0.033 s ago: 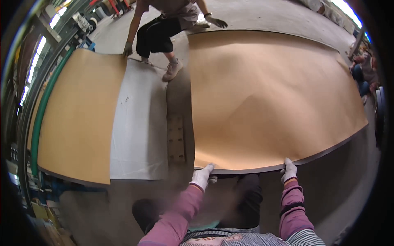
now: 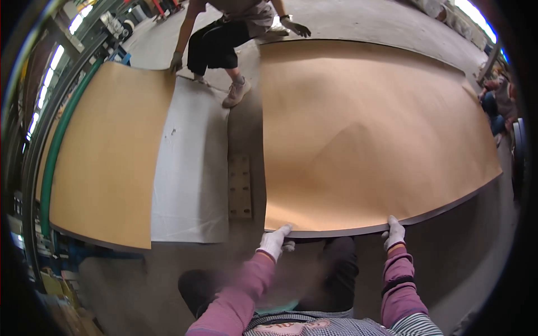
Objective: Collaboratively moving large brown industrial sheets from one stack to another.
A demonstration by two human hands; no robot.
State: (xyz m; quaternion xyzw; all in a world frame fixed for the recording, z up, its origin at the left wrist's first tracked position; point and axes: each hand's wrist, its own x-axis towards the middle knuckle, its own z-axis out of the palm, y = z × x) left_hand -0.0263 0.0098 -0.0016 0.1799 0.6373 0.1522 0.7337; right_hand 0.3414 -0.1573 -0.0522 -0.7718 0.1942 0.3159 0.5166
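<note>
at nine o'clock a tan veneer sheet (image 2: 106, 157) lies flat beside a grey sheet (image 2: 190, 173), with a small perforated wooden strip (image 2: 240, 187) in the gap toward centre. the left hand (image 2: 274, 242), white-gloved, pinches the near edge of the large brown plywood panel (image 2: 370, 134) at six o'clock. the right hand (image 2: 394, 232) grips the same edge at five o'clock, while another person's gloved hand (image 2: 296, 27) rests on the far edge at twelve o'clock.

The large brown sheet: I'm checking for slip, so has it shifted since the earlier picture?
No. The large brown sheet keeps its near-left corner just right of the small perforated board.
</note>
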